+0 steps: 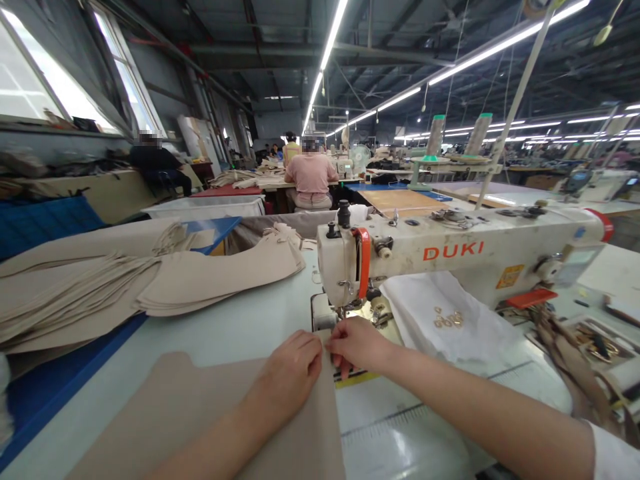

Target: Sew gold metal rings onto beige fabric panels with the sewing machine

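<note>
A large flat beige panel [220,407], leather-like or fabric, lies across the table in front of the sewing machine [400,247]. My left hand [290,370] rests on this panel, its fingers curled and pressed together at the edge close to the needle area. Just right of it, my right hand [357,343] pinches the same edge between thumb and fingers, beside the presser foot. The needle tip is hard to make out behind my fingers. Right of the machine head, a white cloth [425,300] carries several small gold-coloured metal rings [449,319].
Stacks of cut beige pieces [210,280] lie on the left, partly over a blue surface [110,353]. Brown straps [570,367] and a tray of metal parts [600,343] are at the right. Thread cones [435,137] stand behind the machine; a seated person [313,177] is farther ahead.
</note>
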{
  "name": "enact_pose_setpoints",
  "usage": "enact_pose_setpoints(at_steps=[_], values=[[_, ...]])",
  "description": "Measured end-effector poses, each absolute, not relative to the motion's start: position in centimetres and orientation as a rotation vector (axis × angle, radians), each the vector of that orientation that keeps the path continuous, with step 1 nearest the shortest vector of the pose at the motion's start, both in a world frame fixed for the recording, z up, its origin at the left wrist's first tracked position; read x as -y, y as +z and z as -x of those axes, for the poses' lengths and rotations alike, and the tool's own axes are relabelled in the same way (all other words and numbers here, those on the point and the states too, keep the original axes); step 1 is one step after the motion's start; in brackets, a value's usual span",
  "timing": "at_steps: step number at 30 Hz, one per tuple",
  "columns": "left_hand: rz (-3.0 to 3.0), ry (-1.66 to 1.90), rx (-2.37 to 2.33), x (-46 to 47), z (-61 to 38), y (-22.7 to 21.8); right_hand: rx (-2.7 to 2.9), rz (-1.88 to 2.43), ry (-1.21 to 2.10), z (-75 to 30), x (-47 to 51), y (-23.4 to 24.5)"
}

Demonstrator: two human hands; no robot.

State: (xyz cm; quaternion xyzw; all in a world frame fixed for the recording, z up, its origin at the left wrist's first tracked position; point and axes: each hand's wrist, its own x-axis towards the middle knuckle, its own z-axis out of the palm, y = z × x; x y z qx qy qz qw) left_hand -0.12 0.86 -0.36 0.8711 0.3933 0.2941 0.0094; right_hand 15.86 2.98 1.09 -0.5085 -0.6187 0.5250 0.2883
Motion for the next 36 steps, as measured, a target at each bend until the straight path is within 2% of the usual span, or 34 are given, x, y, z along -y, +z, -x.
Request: enact_pose_setpoints(at_steps=[4, 5, 7, 9, 11, 19, 36], values=[[-2.692, 0.873, -1.251, -0.8, 0.1, -0.1, 2.000, 1.270, 1.003, -18.7, -0.5, 1.2], [-2.696, 0.870, -1.250, -0.8, 0.1, -0.1, 2.163, 1.188, 0.863, -19.5, 0.2, 1.3], [-2.702, 0.880, -1.253, -0.7, 0.0, 0.0, 2.593, 0.900, 0.375, -20.9, 1.5, 1.2], [-2.699, 0.900, -1.256, -0.7, 0.1, -0.1, 2.799, 0.667, -0.001, -21.8, 2.3, 1.1], [-2.698, 0.905, -1.249, -0.7, 0.2, -0.2, 2.838, 0.598, -0.133, -21.8, 2.6, 1.0], [-2.728, 0.844, -1.212, -1.0, 0.6, -0.8, 2.616, 0.630, -0.167, -18.9, 0.9, -0.3], [-2.845, 0.921, -1.128, -1.2, 0.3, -1.3, 2.671, 0.565, -0.008, -18.8, 0.6, -1.2]])
